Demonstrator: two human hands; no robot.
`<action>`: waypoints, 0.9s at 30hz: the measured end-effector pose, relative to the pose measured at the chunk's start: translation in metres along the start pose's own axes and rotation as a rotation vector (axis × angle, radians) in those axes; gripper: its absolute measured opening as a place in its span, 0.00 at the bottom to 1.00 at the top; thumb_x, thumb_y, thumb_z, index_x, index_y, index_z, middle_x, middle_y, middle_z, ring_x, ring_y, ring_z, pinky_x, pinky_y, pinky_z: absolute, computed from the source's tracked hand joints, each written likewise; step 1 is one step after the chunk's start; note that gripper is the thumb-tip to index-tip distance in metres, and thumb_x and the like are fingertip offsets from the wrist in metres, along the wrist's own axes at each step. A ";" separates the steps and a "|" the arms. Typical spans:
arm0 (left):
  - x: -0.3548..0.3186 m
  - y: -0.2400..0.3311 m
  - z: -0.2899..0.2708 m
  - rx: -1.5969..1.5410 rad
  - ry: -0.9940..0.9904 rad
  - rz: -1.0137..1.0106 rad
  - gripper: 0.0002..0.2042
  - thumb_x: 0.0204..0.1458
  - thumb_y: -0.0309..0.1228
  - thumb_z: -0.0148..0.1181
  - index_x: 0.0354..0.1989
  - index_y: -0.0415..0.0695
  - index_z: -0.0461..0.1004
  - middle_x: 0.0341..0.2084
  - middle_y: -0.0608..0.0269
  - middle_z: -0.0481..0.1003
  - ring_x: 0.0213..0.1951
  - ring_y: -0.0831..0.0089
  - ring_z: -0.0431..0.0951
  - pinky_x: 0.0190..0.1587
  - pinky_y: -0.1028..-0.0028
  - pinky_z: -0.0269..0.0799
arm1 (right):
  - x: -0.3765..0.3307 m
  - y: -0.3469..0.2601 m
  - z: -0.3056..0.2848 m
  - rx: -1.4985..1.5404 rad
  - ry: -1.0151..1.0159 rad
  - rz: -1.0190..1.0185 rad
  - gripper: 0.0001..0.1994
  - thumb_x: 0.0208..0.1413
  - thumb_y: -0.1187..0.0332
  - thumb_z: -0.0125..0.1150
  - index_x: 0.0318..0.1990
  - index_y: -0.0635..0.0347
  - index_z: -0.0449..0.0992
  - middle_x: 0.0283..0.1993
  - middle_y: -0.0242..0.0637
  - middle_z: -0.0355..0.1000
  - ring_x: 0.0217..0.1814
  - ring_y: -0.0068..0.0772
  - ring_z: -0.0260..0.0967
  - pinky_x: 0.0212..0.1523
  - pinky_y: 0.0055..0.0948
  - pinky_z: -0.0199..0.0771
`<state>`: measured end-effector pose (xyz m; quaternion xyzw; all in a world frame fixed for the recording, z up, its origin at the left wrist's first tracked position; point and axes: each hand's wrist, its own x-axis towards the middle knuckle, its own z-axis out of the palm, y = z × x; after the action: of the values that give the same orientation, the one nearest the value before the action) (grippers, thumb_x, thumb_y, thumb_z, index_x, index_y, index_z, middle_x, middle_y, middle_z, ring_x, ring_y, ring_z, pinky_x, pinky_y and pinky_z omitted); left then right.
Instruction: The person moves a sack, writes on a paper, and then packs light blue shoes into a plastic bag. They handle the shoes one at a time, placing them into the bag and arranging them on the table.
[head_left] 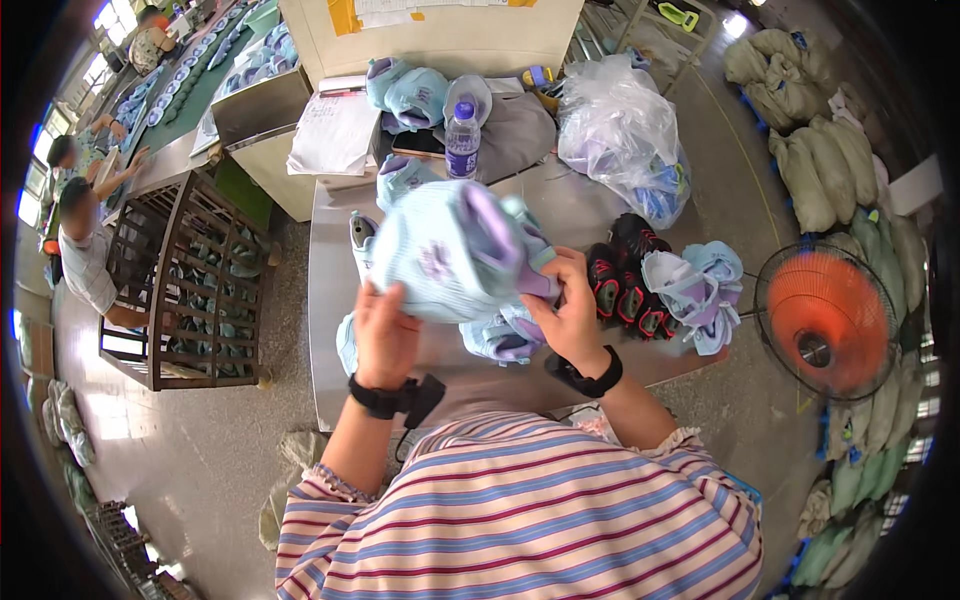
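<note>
A light blue shoe upper [425, 250] with purple lining is held up over the metal table, slightly blurred by motion. My left hand [385, 330] grips its lower left side with the fingers closed. On the opposite side my right hand [567, 308] pinches its purple-lined edge. Below it, partly covered, lie more light blue uppers [500, 342]. To the right of my right hand sit several black and red shoe uppers [630, 285], with a pile of pale blue and lilac uppers [705, 290] beside them.
At the table's back are a purple-capped water bottle [462, 145], papers [335, 130], a grey cloth item [515, 130] and a clear plastic bag [620, 130]. An orange fan [825, 320] stands right. Left, a person [90, 250] is beside a slatted rack [160, 300]; sacks [815, 170] line the right.
</note>
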<state>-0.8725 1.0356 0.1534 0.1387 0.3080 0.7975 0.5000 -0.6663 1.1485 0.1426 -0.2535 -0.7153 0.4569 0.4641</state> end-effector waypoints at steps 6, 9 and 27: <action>-0.008 0.042 -0.046 0.252 0.125 0.138 0.13 0.55 0.27 0.54 0.48 0.40 0.64 0.43 0.60 0.72 0.43 0.72 0.74 0.47 0.72 0.69 | 0.006 -0.028 -0.014 -0.784 -0.117 -0.506 0.12 0.44 0.77 0.59 0.38 0.54 0.76 0.34 0.26 0.75 0.51 0.26 0.66 0.64 0.53 0.42; -0.017 0.038 -0.069 0.292 0.121 0.097 0.15 0.57 0.32 0.54 0.49 0.39 0.65 0.43 0.61 0.73 0.45 0.73 0.73 0.49 0.73 0.68 | -0.002 -0.023 -0.011 -0.744 -0.147 -0.682 0.11 0.45 0.74 0.59 0.38 0.51 0.76 0.32 0.24 0.75 0.51 0.25 0.66 0.64 0.50 0.45; -0.029 0.099 -0.152 0.369 0.405 0.371 0.18 0.60 0.34 0.49 0.55 0.37 0.64 0.46 0.59 0.72 0.47 0.73 0.72 0.51 0.73 0.68 | 0.005 -0.022 -0.009 -0.517 -0.204 -0.390 0.13 0.38 0.77 0.62 0.36 0.62 0.73 0.35 0.40 0.73 0.49 0.45 0.66 0.52 0.41 0.62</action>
<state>-1.0097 0.9257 0.1012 0.1191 0.5101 0.8169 0.2413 -0.6594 1.1463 0.1656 -0.1742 -0.8853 0.1860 0.3891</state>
